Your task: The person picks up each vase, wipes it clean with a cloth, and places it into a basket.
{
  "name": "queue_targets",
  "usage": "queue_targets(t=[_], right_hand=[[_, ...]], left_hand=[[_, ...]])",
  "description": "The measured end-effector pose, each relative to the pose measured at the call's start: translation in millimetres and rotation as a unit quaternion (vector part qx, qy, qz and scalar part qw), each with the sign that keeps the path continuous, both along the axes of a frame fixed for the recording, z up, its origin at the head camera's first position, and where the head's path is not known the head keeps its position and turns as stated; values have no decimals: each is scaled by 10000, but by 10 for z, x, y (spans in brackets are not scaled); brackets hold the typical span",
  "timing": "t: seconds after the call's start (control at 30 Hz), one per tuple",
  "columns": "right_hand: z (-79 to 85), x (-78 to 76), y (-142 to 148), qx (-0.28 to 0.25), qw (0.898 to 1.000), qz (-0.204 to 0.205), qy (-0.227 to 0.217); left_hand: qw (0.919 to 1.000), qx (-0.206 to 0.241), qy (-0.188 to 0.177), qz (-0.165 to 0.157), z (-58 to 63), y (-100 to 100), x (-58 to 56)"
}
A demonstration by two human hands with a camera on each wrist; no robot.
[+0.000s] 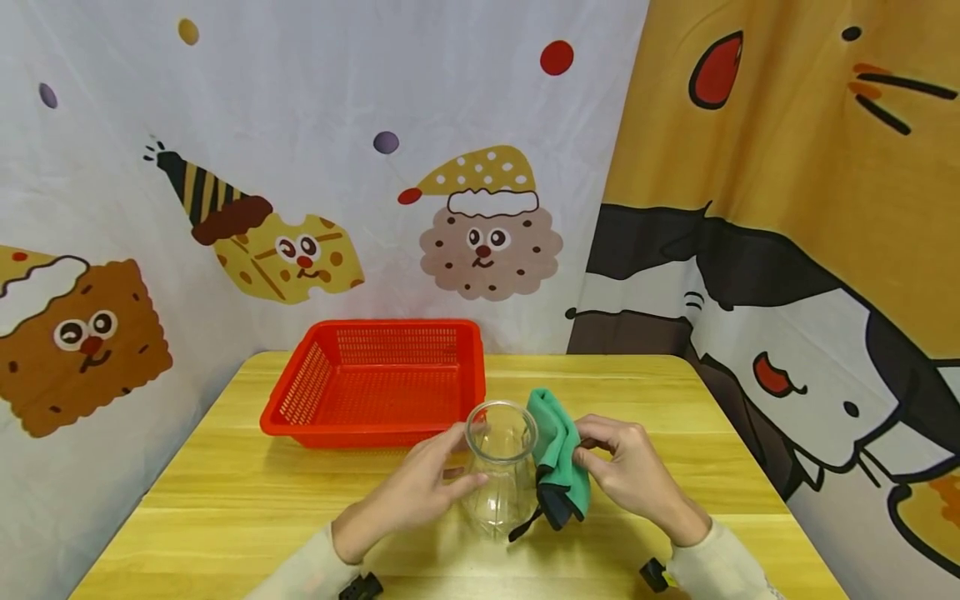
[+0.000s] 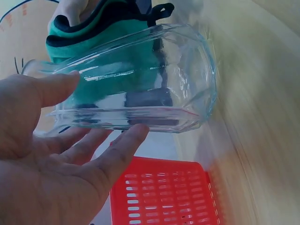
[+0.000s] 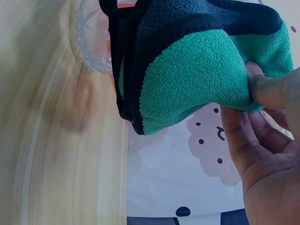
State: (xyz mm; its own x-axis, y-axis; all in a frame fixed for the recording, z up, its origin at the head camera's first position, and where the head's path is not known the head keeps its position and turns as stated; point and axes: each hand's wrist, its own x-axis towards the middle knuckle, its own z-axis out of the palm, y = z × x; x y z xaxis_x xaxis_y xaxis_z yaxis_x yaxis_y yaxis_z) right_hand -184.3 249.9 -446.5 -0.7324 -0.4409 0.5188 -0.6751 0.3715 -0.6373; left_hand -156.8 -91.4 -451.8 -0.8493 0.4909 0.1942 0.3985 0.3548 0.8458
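Note:
A clear glass jar (image 1: 501,492) with a wide rim appears upright on the table, faceted toward its base. My left hand (image 1: 427,475) is at the jar's left side, its thumb in front and its fingers, fairly straight and spread, alongside the glass. In the left wrist view, the thumb and fingertips (image 2: 139,131) lie at or against the jar. My right hand (image 1: 626,467) pinches a green cloth (image 1: 558,454) with black edging, a dark grey-blue side and a hanging loop. The cloth hangs folded just right of the jar. Whether it touches the glass I cannot tell.
A red plastic basket (image 1: 281,417) with perforated sides stands behind and left of the jar. The wooden table (image 1: 247,508) runs back to a printed curtain (image 1: 330,100), and a second curtain (image 1: 810,333) hangs at the right.

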Motion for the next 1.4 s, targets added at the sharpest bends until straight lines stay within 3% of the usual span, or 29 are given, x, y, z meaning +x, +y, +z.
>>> queue_targets(t=[0.2,0.33,0.53,0.67,0.8,1.1,1.4], right_hand=[[-23,1,-11,92,9999,-21,-104],[-30,-6,-19,150,9999,-33,-75],[-28,-21,-31,167,9998,-15,67],[-17,-20,-44,151,9999,12,73],[-12,-16,-62,146,9998,38,88],[17,-25,-121,133,9999,65,51],[41,-23,-203,127,9995,242,-157]], left_hand=[[9968,-605,487,169,-3,-39,-2],[9968,-692,296,264,5,-11,15],[9899,-896,434,1014,6,123,36],[9859,-843,630,1304,-4,210,16],[9869,-732,699,1257,-16,217,7],[9942,-420,591,801,-18,136,-4],[9946,-409,626,725,-24,95,-6]])
